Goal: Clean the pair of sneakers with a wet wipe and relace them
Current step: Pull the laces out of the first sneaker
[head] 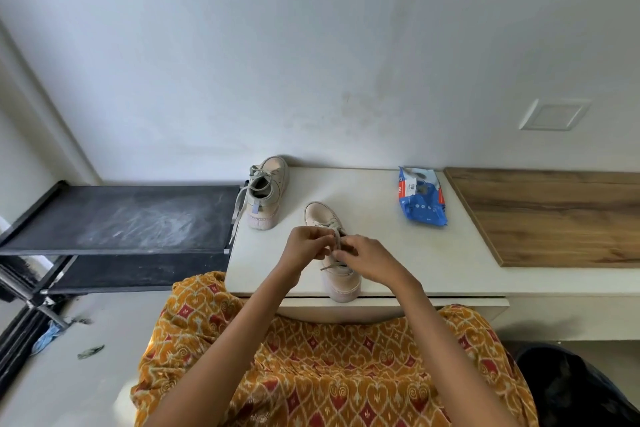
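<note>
A pale pink sneaker lies on the white table with its heel at the front edge and its toe pointing away. My left hand and my right hand meet over its tongue, each pinching the grey lace. One lace end trails across the shoe below my fingers. The second sneaker stands at the table's back left corner, heel toward me, its loose lace hanging over the table's left edge. A blue wet wipe pack lies at the back, right of the shoes.
A wooden board covers the table's right part. A black shoe rack stands to the left of the table. Scraps lie on the floor at the lower left. A dark bin sits at the lower right.
</note>
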`<state>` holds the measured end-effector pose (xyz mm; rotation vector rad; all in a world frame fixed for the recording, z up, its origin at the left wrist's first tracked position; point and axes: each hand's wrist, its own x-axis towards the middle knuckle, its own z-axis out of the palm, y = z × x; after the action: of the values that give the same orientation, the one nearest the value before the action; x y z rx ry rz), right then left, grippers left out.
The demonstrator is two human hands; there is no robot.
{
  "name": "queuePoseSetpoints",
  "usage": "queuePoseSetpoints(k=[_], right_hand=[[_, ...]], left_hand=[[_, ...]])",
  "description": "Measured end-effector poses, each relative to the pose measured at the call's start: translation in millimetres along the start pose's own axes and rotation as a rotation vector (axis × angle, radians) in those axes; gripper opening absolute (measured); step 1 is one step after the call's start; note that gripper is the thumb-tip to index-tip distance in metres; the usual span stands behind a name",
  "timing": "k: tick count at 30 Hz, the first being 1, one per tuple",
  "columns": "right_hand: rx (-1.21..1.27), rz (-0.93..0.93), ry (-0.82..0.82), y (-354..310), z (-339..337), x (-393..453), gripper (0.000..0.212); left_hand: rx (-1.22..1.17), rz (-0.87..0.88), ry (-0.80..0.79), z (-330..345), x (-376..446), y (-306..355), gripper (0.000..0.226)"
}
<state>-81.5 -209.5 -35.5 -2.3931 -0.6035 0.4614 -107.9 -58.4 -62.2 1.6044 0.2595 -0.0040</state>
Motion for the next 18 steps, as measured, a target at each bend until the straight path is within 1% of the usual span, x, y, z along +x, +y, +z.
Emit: queuePoseSetpoints(k=[1, 2, 4, 5, 6, 8, 10, 11, 13, 15, 16, 18], right_hand=[[-0.018, -0.02, -0.008, 4, 1, -2, 0.029], [-0.08, -0.049, 0.026, 8, 4, -3, 0.031], [-0.161, -0.062, 0.149, 15, 10, -4, 0.022], [-0.136, -0.045, 0.205, 15, 11, -4, 0.016], [-0.111, -0.029, 0.252, 16, 12, -3, 0.013], [-0.112, 0.02, 0.335, 16, 12, -1, 0.014], [-0.179, 0.068, 0.412, 16, 10, 2, 0.017], [-0.232, 0.08, 0.415, 17, 10, 4, 0.017], [-0.321, 0.082, 0.318, 19, 11, 8, 0.019], [-0.335, 0.069, 0.184, 18, 9, 11, 0.023], [-0.334, 0.063, 0.137, 17, 6, 13, 0.025], [-0.316, 0.077, 0.102, 15, 2, 15, 0.027]], left_hand=[[0.055, 0.038, 0.023, 1, 1, -1, 0.013], [0.137, 0.085, 0.056, 2, 2, -2, 0.015], [0.354, 0.204, 0.115, 3, 2, -7, 0.014], [0.418, 0.263, 0.129, 3, 1, -9, 0.012], [0.433, 0.314, 0.136, 3, 0, -13, 0.011], [0.388, 0.37, 0.161, 5, -3, -18, 0.01], [0.331, 0.356, 0.217, 5, -2, -23, 0.013], [0.319, 0.337, 0.234, 5, -1, -24, 0.014], [0.369, 0.341, 0.198, 4, 1, -26, 0.018], [0.508, 0.433, 0.14, 4, 2, -29, 0.022], [0.596, 0.485, 0.136, 5, 3, -31, 0.026], [0.746, 0.553, 0.192, 6, 3, -33, 0.038]])
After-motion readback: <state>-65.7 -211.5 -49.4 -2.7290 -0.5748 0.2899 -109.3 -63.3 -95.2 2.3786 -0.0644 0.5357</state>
